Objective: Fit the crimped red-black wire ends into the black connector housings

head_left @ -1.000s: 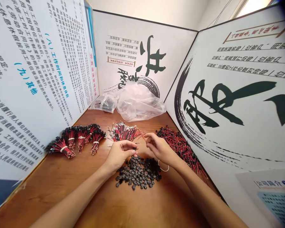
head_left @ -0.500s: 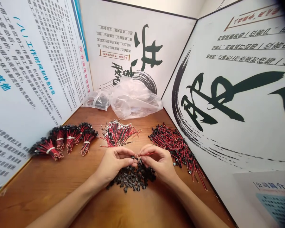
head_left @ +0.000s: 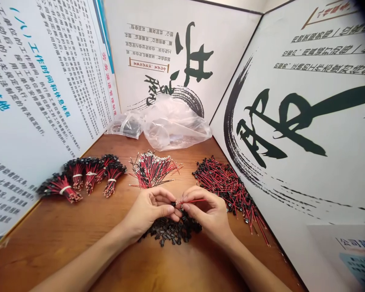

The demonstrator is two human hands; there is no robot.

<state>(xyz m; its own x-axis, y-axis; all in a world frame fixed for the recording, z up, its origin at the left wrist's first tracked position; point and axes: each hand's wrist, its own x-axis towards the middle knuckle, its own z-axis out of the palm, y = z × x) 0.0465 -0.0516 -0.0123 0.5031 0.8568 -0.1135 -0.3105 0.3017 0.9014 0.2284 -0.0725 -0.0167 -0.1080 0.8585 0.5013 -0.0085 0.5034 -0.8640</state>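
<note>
The red wire [head_left: 197, 200] is pinched between the fingers of your right hand [head_left: 211, 207], its tip just beside the black housing [head_left: 173, 204] gripped by your left hand's [head_left: 147, 210] fingers. A second ago your hands were apart; now both parts meet, or nearly. Beneath, more black housings [head_left: 170, 233] cover the tabletop [head_left: 88, 231]. Far left, a small clear bag [head_left: 116, 125] holds something dark [head_left: 130, 129].
</note>
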